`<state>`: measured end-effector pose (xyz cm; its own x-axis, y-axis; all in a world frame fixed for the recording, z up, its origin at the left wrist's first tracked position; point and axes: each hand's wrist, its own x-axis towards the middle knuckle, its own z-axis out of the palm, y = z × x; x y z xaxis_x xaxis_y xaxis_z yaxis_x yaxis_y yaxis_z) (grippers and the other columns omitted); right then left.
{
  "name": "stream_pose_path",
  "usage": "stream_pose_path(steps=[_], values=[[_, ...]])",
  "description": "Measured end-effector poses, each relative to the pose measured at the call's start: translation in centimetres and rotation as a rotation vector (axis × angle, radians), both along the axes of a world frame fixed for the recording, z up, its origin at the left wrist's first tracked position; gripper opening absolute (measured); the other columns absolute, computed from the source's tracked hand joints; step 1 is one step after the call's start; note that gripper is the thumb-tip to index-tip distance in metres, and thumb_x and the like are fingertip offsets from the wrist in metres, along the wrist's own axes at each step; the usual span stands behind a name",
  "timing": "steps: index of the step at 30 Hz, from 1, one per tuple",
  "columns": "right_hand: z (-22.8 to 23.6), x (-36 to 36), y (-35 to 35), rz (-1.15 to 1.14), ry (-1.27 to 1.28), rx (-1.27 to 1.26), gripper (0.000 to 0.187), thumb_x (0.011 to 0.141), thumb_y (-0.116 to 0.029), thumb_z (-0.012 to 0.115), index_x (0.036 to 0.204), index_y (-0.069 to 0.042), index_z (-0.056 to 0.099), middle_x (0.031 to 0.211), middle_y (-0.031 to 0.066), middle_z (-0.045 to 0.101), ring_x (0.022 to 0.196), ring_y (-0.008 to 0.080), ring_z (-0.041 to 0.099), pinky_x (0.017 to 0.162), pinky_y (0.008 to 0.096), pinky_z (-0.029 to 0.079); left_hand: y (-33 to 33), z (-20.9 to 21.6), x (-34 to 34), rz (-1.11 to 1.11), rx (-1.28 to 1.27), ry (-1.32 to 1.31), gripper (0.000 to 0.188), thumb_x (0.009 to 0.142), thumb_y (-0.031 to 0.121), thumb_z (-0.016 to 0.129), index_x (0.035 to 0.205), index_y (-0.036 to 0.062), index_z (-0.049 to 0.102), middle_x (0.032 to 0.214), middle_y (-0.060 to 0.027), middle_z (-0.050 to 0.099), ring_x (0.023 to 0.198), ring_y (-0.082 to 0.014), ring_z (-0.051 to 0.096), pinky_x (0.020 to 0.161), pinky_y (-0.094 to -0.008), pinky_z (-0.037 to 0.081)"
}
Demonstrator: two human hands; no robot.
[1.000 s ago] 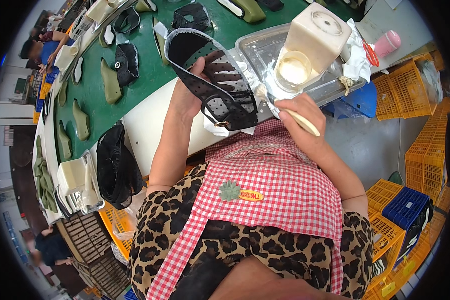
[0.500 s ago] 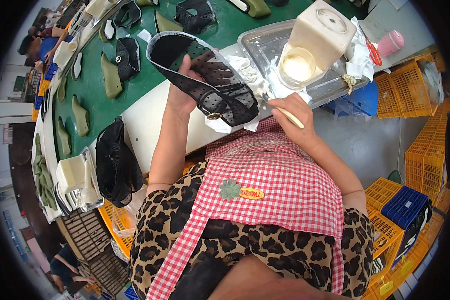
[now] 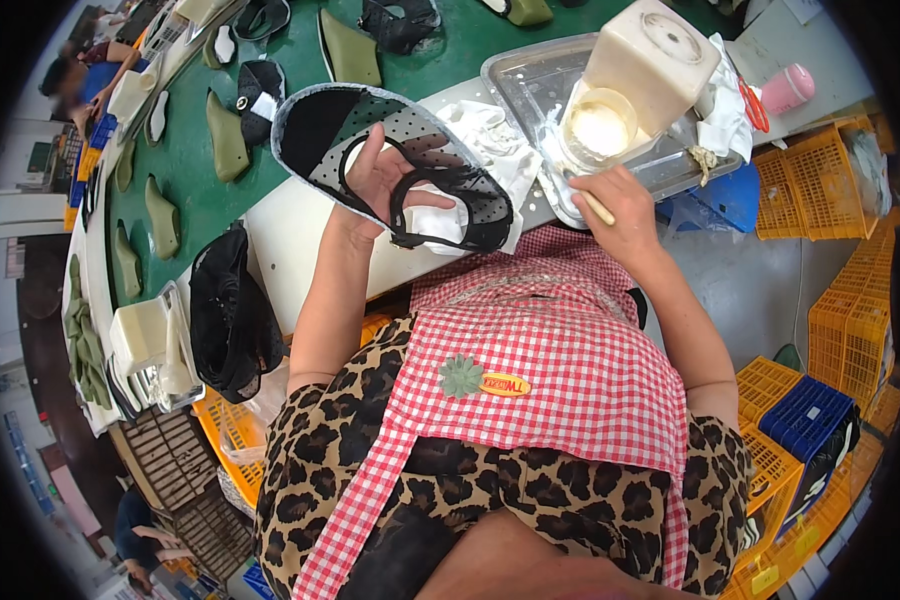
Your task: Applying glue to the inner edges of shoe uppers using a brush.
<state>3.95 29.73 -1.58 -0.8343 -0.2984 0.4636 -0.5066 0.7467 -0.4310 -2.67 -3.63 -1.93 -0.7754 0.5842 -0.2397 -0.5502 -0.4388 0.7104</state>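
A black dotted-mesh shoe upper [image 3: 378,125] with a pale edge hangs over the white board, tilted with its inside facing up. My left hand [image 3: 375,185] holds it from beneath, the fingers showing through its opening. In my right hand [image 3: 620,205] is a brush with a pale wooden handle [image 3: 597,207], pinched between the fingers. Its bristle end is low at the edge of the metal tray [image 3: 510,75], beside a cup of white paste [image 3: 598,128]; the bristles are mostly hidden. White crumpled cloth [image 3: 500,140] lies behind the upper.
A cream plastic container [image 3: 650,60] stands in the tray, with red-handled scissors [image 3: 754,105] and a pink bottle [image 3: 788,88] further right. Green shoe lasts [image 3: 227,135] and other black uppers spread over the green table. Yellow crates [image 3: 810,180] are stacked at right. Other people work at far left.
My left hand has turned the upper so its inside faces up more. My right hand has drawn the brush away from the upper, to the right, toward the tray and paste cup.
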Motion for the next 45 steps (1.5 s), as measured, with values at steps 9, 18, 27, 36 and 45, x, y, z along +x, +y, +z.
stream_pose_path(steps=[9, 18, 27, 36, 45], values=[[4.2, 3.1, -2.4, -0.061, -0.197, -0.421, 0.018, 0.082, -0.001, 0.071, 0.1, -0.001, 0.072, 0.083, 0.0109, 0.067, 0.076, 0.0227, 0.062, 0.07, 0.0295, 0.048, 0.7, 1.1, -0.2, 0.027, 0.09, -0.009, 0.082, 0.097, 0.063, 0.04, 0.135, -0.0086, 0.05, 0.123, -0.0311, 0.061, 0.115, -0.0418, 0.061, 0.1, -0.0544, 0.05], [4.5, 0.2, -4.9, 0.216, 0.246, -0.231, 0.02, 0.078, 0.0, 0.074, 0.097, 0.0, 0.069, 0.085, 0.0107, 0.069, 0.07, 0.027, 0.061, 0.063, 0.0348, 0.047, 1.4, 2.5, -0.4, -0.009, 0.03, 0.057, 0.085, 0.096, 0.067, 0.038, 0.134, -0.0083, 0.052, 0.123, -0.0263, 0.063, 0.112, -0.0384, 0.063, 0.099, -0.0502, 0.051], [2.1, 2.0, -3.3, 0.136, 0.136, -0.184, 0.019, 0.079, -0.002, 0.074, 0.097, -0.001, 0.069, 0.085, 0.0108, 0.069, 0.071, 0.0277, 0.061, 0.063, 0.0352, 0.047, 1.8, 4.0, 0.4, 0.116, -0.082, 0.177, 0.094, 0.093, 0.073, 0.035, 0.134, -0.0101, 0.052, 0.126, -0.0237, 0.063, 0.116, -0.0325, 0.062, 0.103, -0.0439, 0.048], [3.6, 0.4, -4.9, 0.116, 0.205, -0.207, 0.017, 0.078, -0.001, 0.074, 0.094, -0.002, 0.07, 0.083, 0.01, 0.069, 0.07, 0.0276, 0.062, 0.062, 0.0352, 0.049, 3.5, 4.2, 1.3, 0.066, -0.274, 0.426, 0.097, 0.093, 0.076, 0.029, 0.134, -0.0094, 0.05, 0.132, -0.0241, 0.058, 0.126, -0.0329, 0.056, 0.112, -0.0427, 0.039], [2.0, 2.0, -4.4, 0.177, -0.006, -0.181, 0.015, 0.078, -0.002, 0.075, 0.093, -0.003, 0.071, 0.081, 0.0103, 0.069, 0.07, 0.0262, 0.062, 0.062, 0.0355, 0.05, 4.0, 0.5, 2.5, 0.095, -0.143, 0.401, 0.1, 0.092, 0.078, 0.028, 0.132, -0.0102, 0.053, 0.13, -0.0187, 0.062, 0.124, -0.0242, 0.057, 0.109, -0.0348, 0.041]])
